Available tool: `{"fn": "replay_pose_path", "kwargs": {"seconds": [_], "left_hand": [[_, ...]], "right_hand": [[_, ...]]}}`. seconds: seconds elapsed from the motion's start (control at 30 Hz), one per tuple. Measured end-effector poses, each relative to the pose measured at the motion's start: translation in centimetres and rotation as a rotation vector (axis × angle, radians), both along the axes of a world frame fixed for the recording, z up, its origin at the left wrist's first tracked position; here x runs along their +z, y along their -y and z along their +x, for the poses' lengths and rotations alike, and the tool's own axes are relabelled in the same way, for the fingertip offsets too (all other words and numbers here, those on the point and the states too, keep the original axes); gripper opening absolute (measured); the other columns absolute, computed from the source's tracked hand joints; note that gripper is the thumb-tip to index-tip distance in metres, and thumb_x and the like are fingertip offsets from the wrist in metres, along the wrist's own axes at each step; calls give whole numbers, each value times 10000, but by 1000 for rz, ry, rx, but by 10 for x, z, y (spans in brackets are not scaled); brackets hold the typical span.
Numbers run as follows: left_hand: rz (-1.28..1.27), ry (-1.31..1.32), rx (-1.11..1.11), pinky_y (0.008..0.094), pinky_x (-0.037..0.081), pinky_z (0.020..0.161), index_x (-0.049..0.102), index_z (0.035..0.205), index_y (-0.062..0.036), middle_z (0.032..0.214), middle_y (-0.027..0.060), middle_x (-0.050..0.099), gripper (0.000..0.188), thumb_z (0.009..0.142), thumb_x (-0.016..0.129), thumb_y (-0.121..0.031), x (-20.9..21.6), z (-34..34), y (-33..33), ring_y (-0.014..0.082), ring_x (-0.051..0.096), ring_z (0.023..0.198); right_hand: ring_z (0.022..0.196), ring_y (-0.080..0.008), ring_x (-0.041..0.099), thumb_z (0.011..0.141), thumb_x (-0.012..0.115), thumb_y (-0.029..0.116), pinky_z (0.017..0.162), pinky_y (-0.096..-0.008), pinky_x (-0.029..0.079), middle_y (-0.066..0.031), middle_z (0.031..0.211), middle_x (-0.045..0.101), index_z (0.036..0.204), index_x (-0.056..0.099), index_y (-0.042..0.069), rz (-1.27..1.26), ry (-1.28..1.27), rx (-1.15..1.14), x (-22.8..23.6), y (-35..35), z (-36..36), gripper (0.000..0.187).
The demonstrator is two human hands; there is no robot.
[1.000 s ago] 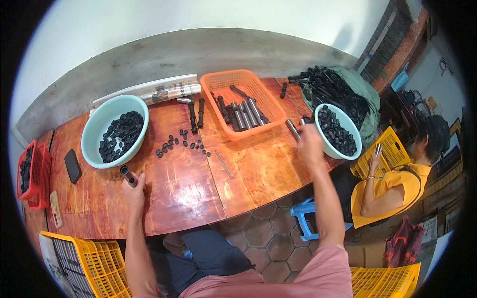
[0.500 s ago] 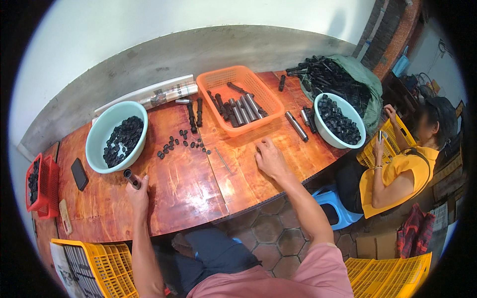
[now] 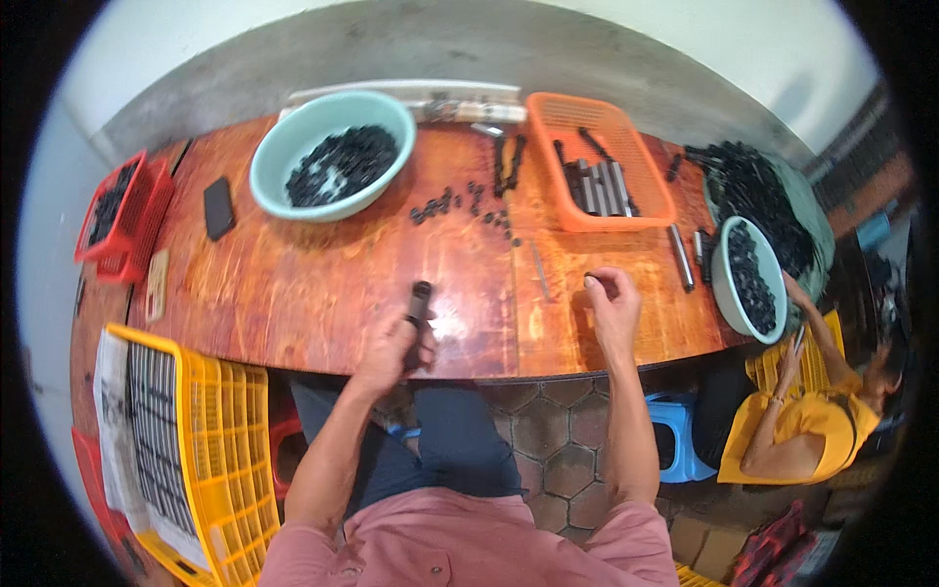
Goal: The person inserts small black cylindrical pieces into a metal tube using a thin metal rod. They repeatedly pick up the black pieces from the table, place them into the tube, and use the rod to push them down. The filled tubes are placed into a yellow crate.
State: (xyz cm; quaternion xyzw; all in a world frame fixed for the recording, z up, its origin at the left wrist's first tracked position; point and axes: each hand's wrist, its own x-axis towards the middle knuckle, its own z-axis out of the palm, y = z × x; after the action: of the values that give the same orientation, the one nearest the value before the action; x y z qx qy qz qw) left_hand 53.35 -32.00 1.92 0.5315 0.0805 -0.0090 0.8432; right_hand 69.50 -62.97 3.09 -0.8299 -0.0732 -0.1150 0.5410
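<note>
My left hand (image 3: pixel 393 344) is wrapped round a black tube (image 3: pixel 421 303), its open end pointing up and away over the front of the table. Closed in a pinch, my right hand (image 3: pixel 614 298) is over the table's right part, with a small black piece (image 3: pixel 590 278) at its fingertips. Between and beyond the hands lie several small black plugs (image 3: pixel 445 203) and a thin metal rod (image 3: pixel 540 272). Two black tubular parts (image 3: pixel 514 161) rest near the orange basket (image 3: pixel 655 201), which holds metal tubes and black parts.
A mint basin (image 3: pixel 269 191) of black pieces stands at the back left, near a phone (image 3: pixel 218 208) and red basket (image 3: pixel 147 220). At right are a metal tube (image 3: pixel 682 256), another basin (image 3: pixel 726 284) and a sack (image 3: pixel 817 210). A yellow crate (image 3: pixel 220 421) stands below left; a co-worker (image 3: pixel 812 440) sits right.
My left hand has carried the black tube away from the left basin toward the table's middle. My right hand has lifted from the tabletop, pinching a small black piece. The view has turned left.
</note>
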Motion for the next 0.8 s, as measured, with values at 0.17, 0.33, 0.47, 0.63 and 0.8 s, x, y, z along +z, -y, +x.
{"fn": "replay_pose_path", "kwargs": {"seconds": [0.17, 0.33, 0.47, 0.63, 0.8], "left_hand": [[29, 239, -276, 290, 506, 783, 587, 1245, -1, 986, 57, 624, 270, 1022, 534, -144, -12, -27, 32, 130, 595, 833], [3, 192, -256, 297, 506, 766, 591, 1212, 10, 967, 68, 618, 302, 1016, 594, -220, -18, -43, 32, 141, 595, 828], [-22, 176, -276, 272, 500, 692, 580, 1247, 3, 932, 60, 614, 343, 1027, 587, -260, -15, -47, 24, 127, 594, 763], [-84, 136, -283, 255, 488, 624, 554, 1290, -3, 916, 49, 606, 359, 1023, 587, -241, -11, -53, 22, 108, 583, 722], [-98, 128, -351, 246, 477, 630, 509, 1375, -13, 918, 38, 600, 423, 988, 605, -154, 4, -57, 23, 101, 569, 712]], "right_hand": [[897, -116, 650, 886, 699, 3, 837, -259, 519, -49, 979, 690, 1000, 658, 16, 458, -209, 217, 29, -52, -65, 122], [949, -212, 652, 849, 663, -35, 863, -345, 540, -172, 1083, 661, 1010, 634, -23, 610, -152, 565, 57, -96, -111, 165], [1109, -240, 630, 868, 661, -103, 936, -340, 540, -179, 1161, 649, 1086, 663, -46, 526, -135, 759, 62, -103, -116, 225], [1075, -249, 660, 839, 681, -110, 937, -337, 539, -193, 1138, 682, 1060, 708, -54, 326, -84, 752, 63, -107, -117, 229], [1043, -246, 680, 862, 674, -72, 907, -321, 544, -195, 1115, 708, 1060, 722, -47, 231, 5, 739, 58, -108, -117, 205]]}}
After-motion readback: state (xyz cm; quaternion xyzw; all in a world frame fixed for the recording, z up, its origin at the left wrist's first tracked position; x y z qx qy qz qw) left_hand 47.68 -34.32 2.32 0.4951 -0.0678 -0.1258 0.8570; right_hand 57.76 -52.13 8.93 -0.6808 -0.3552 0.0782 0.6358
